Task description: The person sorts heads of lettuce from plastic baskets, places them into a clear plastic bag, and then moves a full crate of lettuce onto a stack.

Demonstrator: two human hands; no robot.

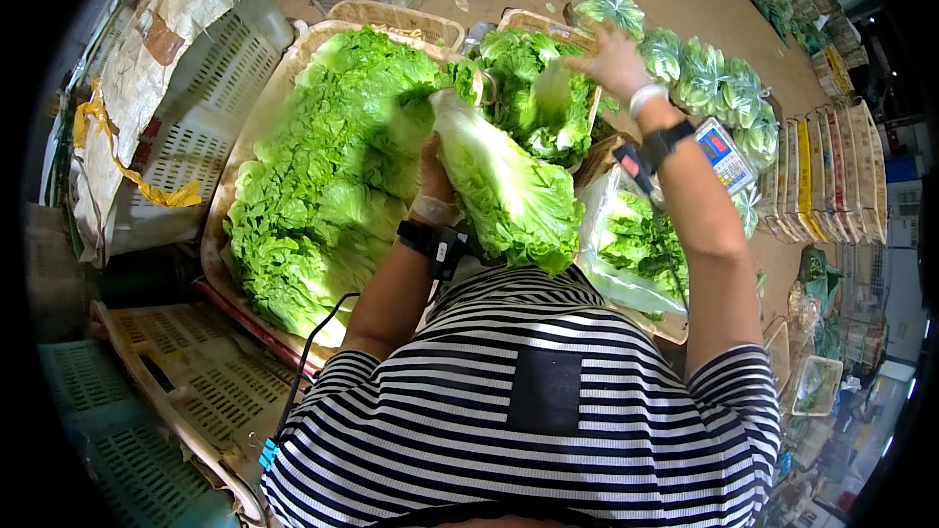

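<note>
My left hand [433, 176] is closed around the base of a lettuce head [509, 181], held tilted in front of my chest with its pale stem end up and its leaves hanging to the right. Part of that hand is hidden behind the leaves. Out to the right, my right hand [616, 64] is raised with its fingers apart, slightly blurred. Just below its fingertips a loose lettuce leaf [554, 93] shows as a smear over a crate of lettuce leaves [518, 64]; the two look apart.
Lettuce [333, 156] fills a large crate at left. Bagged lettuce [699, 73] lies at the far right, near a scale display [724, 156]. A plastic-lined crate [631, 244] of greens is by my right elbow. Stacked crates [186, 362] and a cloth-draped crate [210, 117] stand left.
</note>
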